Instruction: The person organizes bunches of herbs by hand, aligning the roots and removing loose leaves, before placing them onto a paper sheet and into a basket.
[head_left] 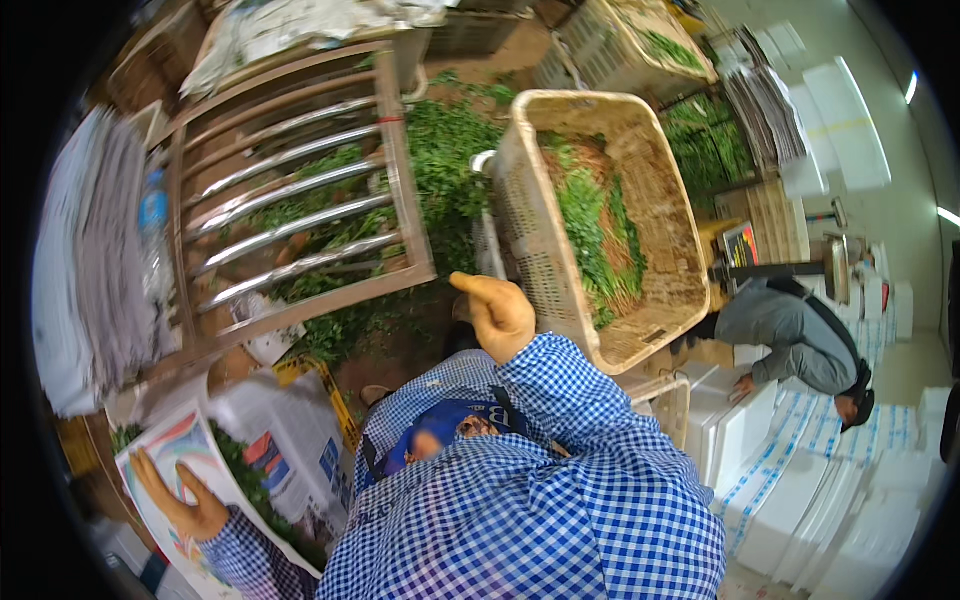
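Observation:
My left hand (187, 505) lies at the lower left with its fingers stretched out, touching a white printed paper sheet (150, 448). Beside that sheet, leafy greens (262, 492) show between it and a newspaper (290, 425). My right hand (497, 315) hovers in the middle, just off the near right corner of a metal-barred rack (420, 235). Its index finger points left and the other fingers bend loosely; nothing shows in it. To its right stands a dirty cream plastic crate (655, 235) with bunches of greens (595, 225) inside.
Loose greens (445, 150) cover the floor beyond the rack. Stacked newspapers (100, 260) and a blue-labelled bottle (153, 210) stand at left. A person (785, 325) in grey bends over white foam boxes (750, 425) at right. Another crate (635, 50) stands at the back.

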